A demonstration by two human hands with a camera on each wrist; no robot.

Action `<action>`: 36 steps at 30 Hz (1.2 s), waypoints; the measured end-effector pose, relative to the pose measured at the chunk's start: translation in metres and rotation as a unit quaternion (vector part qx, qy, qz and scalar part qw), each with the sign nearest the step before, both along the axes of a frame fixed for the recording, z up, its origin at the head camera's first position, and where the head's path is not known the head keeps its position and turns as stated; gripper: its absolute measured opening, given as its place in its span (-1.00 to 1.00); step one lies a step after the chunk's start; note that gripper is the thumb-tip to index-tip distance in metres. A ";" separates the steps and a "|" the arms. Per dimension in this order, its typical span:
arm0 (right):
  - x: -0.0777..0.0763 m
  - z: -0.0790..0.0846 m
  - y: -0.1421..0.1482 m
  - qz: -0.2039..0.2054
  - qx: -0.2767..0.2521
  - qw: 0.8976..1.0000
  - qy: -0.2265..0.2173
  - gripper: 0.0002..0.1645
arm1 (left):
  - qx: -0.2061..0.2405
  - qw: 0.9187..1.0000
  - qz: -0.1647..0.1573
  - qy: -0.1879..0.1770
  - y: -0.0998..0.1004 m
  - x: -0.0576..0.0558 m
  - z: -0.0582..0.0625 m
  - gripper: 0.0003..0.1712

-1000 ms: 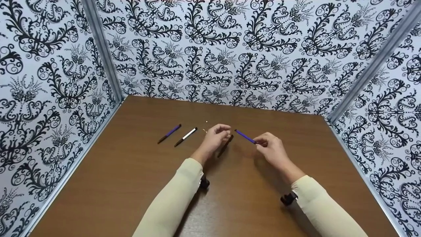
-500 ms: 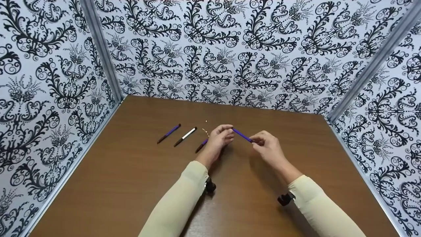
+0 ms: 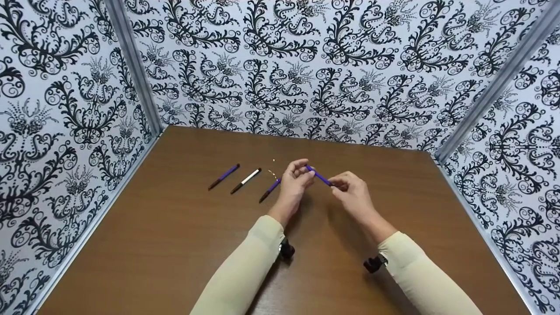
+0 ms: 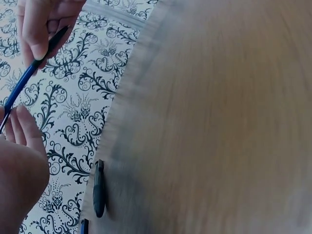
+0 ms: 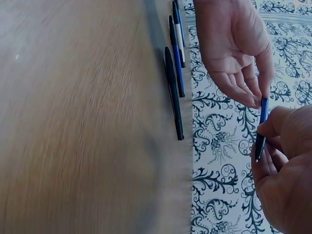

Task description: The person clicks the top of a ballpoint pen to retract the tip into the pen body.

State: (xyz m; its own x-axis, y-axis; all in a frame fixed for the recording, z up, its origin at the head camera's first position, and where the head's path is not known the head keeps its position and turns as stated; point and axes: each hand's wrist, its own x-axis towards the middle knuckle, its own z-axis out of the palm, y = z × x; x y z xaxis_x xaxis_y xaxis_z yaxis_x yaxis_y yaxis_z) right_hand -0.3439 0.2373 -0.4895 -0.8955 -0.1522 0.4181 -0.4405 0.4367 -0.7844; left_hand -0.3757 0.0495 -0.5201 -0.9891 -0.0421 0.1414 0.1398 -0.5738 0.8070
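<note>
A blue pen [image 3: 321,176] with a dark grip slants between my two hands over the table. My right hand [image 3: 353,190] pinches it by the dark grip [image 5: 261,146], with the writing tip turned toward the palm in the right wrist view. At the opposite end, my left hand [image 3: 294,183] has the pen between thumb and fingers. Left of that hand, another blue pen [image 3: 269,191] lies partly covered by it. A dark pen [image 5: 173,92] on the table shows in the right wrist view; in the head view the left hand and arm hide it.
Farther left on the brown table [image 3: 144,227] lie a white pen [image 3: 246,180] and a blue pen [image 3: 224,176], roughly parallel. Small pale specks [image 3: 272,173] show beside the left hand. Patterned walls [image 3: 280,78] enclose the back and sides.
The left hand has come across to the right and taken the far end of the pen held in the right hand. The right hand has shifted slightly left. A blue pen on the table is uncovered.
</note>
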 end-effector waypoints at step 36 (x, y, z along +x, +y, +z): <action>0.001 0.003 -0.021 -0.021 -0.021 0.999 0.017 -0.74 | -0.012 0.992 0.117 0.056 0.016 0.000 0.004 -0.46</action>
